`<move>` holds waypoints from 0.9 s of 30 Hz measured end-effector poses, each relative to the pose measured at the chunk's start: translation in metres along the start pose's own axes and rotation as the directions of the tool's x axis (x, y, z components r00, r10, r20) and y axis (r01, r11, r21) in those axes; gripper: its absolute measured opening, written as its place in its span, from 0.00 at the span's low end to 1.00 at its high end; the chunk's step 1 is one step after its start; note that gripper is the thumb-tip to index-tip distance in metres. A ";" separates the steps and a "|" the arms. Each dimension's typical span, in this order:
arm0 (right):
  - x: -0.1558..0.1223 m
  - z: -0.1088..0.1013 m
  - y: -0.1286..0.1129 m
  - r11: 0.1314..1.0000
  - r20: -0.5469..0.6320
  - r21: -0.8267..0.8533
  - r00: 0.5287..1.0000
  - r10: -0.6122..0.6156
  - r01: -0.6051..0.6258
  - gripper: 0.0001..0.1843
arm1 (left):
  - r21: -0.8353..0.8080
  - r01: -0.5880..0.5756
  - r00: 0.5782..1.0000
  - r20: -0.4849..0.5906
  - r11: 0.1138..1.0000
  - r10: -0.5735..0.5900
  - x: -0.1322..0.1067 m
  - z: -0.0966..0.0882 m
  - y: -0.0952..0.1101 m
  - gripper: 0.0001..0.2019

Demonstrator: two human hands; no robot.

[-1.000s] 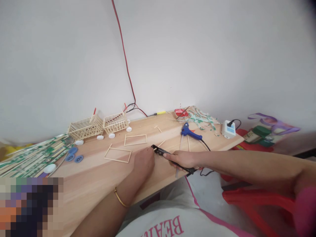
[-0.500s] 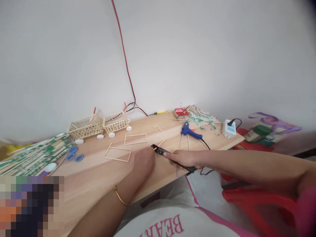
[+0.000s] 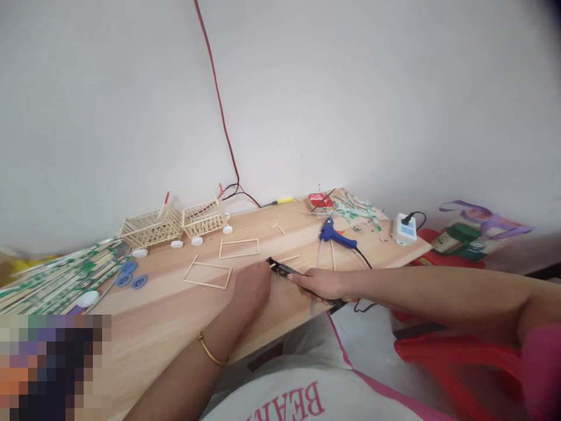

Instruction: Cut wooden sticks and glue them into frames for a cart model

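Thin stick pokes out past the nose of the black pliers, long axis slanting off right. Left hand is curled right by the nose, probably pinching the other end; right hand is wrapped round the handles.

We're counting two stick carts with five white wheels showing between them, plus two flat stick frames, three blue discs and one loose white disc. We've also got one black cutter, one blue glue gun, one red dish, one yellow-handled tool and one white plug adapter. Those green-and-white wrapped sticks overlap way too much for us to tally.
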State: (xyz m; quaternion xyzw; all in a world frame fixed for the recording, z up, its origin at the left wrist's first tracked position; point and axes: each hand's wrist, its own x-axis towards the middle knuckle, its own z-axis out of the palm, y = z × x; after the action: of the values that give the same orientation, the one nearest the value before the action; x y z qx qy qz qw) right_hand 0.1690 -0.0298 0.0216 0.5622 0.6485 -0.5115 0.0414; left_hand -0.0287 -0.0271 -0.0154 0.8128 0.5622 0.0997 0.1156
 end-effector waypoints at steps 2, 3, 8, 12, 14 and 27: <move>0.000 -0.001 -0.002 0.999 0.024 0.053 1.000 0.006 -0.007 0.36 | -0.034 0.017 1.000 -0.015 0.999 -0.018 0.001 0.000 -0.002 0.13; -0.001 -0.004 -0.003 0.995 0.048 0.100 0.999 0.016 -0.021 0.36 | -0.055 0.030 0.999 -0.028 0.998 -0.031 0.001 0.000 -0.003 0.13; -0.003 -0.029 -0.002 0.887 0.343 0.383 0.931 0.122 -0.257 0.37 | -0.221 0.101 0.986 -0.108 0.970 -0.127 0.003 -0.005 -0.016 0.16; -0.005 -0.057 0.008 0.792 0.550 0.540 0.832 -0.074 -0.286 0.40 | -0.346 0.135 0.971 -0.141 0.928 -0.194 0.007 -0.006 -0.023 0.14; -0.005 -0.070 0.012 0.765 0.531 0.618 0.814 -0.234 -0.183 0.41 | -0.393 0.137 0.966 -0.150 0.909 -0.211 0.008 -0.005 -0.023 0.14; -0.012 -0.086 -0.006 0.840 0.410 0.543 0.878 -0.248 -0.017 0.48 | -0.638 0.081 0.899 -0.286 0.766 -0.333 0.003 -0.008 -0.026 0.15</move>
State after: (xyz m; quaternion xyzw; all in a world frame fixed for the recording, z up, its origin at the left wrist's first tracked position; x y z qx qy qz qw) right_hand 0.2135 0.0239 0.0736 0.3709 0.4861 -0.7912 0.0066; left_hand -0.0529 -0.0145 -0.0153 0.6272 0.5985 0.4186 0.2705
